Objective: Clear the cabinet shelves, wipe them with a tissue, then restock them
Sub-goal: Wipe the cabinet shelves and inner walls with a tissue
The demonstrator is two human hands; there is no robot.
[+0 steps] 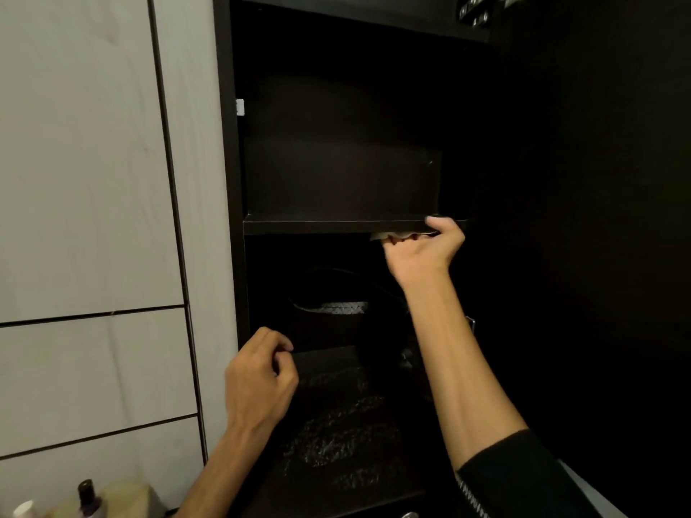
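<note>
Reaching up into the dark cabinet (232,181), the person's right hand (422,252) is at the front edge of the middle shelf (329,223), near its right end. The thumb lies over the top of the edge and the fingers curl beneath it, so the grip is closed around the board. A pale scrap of tissue (389,236) shows between those fingers and the underside of the shelf, pressed against the wood; only a small crumpled bit of it sticks out to the left of the knuckles. The top of that shelf looks bare as far as the dim light lets me see.

The left hand (258,383) hangs lower down, in front of the cabinet's left side, level with the compartment below. Its fingers are curled loosely toward the palm, half closed, and I can see nothing held in it.

In the lower compartment, behind the right forearm, sits something dark with a lighter woven band (336,307) across it; it is too murky to say what it is. Below that a dark surface (336,435) with a glittery speckled sheen stretches toward the viewer.

To the left of the cabinet is a pale panelled wall (82,181) with dark seams. In the bottom left corner a small dark bottle (88,497) stands just beside a cream-coloured object (127,495).
</note>
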